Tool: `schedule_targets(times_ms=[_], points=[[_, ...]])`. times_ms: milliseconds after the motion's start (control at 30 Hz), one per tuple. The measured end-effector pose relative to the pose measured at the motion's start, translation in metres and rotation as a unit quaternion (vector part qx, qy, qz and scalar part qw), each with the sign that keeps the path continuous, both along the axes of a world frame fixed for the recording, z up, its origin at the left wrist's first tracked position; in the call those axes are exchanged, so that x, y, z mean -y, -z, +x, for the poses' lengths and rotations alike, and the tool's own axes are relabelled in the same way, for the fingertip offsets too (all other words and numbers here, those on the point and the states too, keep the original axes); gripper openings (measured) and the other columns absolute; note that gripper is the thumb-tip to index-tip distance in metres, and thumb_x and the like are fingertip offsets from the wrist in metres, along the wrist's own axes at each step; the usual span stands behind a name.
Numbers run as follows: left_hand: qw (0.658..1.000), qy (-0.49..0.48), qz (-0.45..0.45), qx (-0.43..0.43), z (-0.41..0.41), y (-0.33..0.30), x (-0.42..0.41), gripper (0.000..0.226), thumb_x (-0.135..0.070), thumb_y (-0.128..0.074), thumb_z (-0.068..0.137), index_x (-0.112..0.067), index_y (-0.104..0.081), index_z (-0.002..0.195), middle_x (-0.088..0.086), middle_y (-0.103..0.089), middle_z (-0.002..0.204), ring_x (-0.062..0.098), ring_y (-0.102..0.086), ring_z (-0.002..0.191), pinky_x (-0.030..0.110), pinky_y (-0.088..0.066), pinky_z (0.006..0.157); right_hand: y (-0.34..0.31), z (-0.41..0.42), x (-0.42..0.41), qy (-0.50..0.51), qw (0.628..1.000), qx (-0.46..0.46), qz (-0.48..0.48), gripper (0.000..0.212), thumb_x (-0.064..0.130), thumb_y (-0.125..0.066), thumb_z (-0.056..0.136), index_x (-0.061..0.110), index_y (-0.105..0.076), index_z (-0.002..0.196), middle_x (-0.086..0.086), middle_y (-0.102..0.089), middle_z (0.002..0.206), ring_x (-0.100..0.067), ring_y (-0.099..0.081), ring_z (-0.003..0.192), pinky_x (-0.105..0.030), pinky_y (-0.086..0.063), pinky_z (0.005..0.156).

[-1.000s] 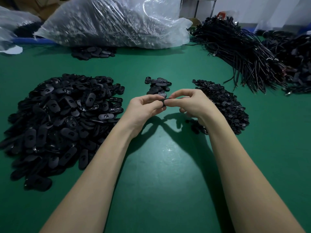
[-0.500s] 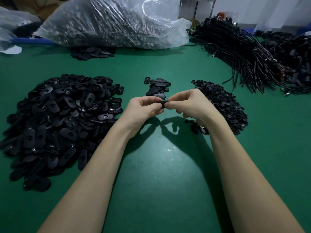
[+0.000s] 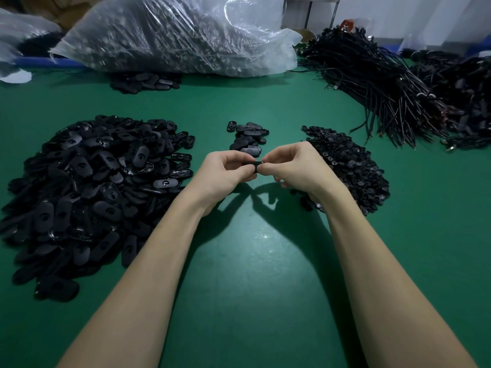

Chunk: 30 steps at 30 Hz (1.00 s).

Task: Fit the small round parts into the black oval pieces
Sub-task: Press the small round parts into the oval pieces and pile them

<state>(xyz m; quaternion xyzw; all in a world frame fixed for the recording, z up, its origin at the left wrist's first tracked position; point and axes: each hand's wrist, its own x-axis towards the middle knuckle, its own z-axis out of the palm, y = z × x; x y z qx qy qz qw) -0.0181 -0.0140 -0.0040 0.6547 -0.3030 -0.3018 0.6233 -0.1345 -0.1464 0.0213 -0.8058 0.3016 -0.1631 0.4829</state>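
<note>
Both hands meet above the middle of the green table (image 3: 252, 261), matte felt-like surface. Left hand (image 3: 225, 173) has fingers curled round one black oval piece (image 3: 253, 166), only its smooth rounded end showing between the fingertips. Right hand (image 3: 295, 168) pinches at that same end with thumb and forefinger; a tiny glint sits at the pinch point, too small to tell if it's a round part.

Big heap of black oval pieces (image 3: 87, 192) toward the left edge: flat, smooth plastic ovals, some face up with a small notch, some showing hollow undersides. Small cluster of ovals (image 3: 248, 136) just beyond the hands. Pile of small round parts (image 3: 350, 163) right of the hands, touching the right wrist's far side: disc-shaped, dark, a few with shiny centres.

Far edge: crinkled clear plastic bag (image 3: 172, 35) full of dark bits, a few more ovals (image 3: 144, 82) at its foot. Far right corner: bundles of thin black cables (image 3: 385, 75), tangled, glossy.
</note>
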Motion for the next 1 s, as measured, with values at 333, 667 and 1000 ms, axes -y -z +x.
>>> schedule_targets(times_ms=[333, 667, 1000], points=[[0.998, -0.012, 0.036, 0.057, -0.003, 0.006, 0.005, 0.018, -0.002, -0.063, 0.097, -0.018, -0.067, 0.09, 0.002, -0.075, 0.084, 0.007, -0.072, 0.074, 0.018, -0.057, 0.077, 0.011, 0.003, -0.003, 0.025, 0.998, 0.008, -0.056, 0.011, 0.024, -0.083, 0.079, 0.023, -0.074, 0.072, 0.014, -0.068, 0.056, -0.006, -0.063, 0.051, -0.025, -0.06, 0.056], [0.998, -0.06, 0.002, 0.02, -0.005, 0.011, 0.008, 0.014, -0.005, -0.068, 0.093, -0.018, -0.07, 0.091, 0.0, -0.076, 0.078, 0.011, -0.072, 0.075, 0.027, -0.059, 0.083, 0.013, 0.001, 0.001, -0.042, 0.998, 0.053, 0.016, 0.012, 0.01, -0.077, 0.088, 0.018, -0.072, 0.095, 0.003, -0.071, 0.074, -0.014, -0.067, 0.057, -0.028, -0.06, 0.06], [0.994, -0.101, -0.002, -0.041, 0.0, 0.011, 0.013, 0.015, -0.014, -0.067, 0.095, -0.009, -0.062, 0.108, 0.002, -0.073, 0.088, 0.015, -0.075, 0.079, 0.026, -0.06, 0.08, 0.018, 0.031, 0.019, 0.07, 0.981, 0.04, -0.174, 0.012, 0.032, -0.078, 0.085, 0.035, -0.074, 0.096, 0.014, -0.073, 0.082, -0.008, -0.069, 0.08, -0.033, -0.057, 0.08]])
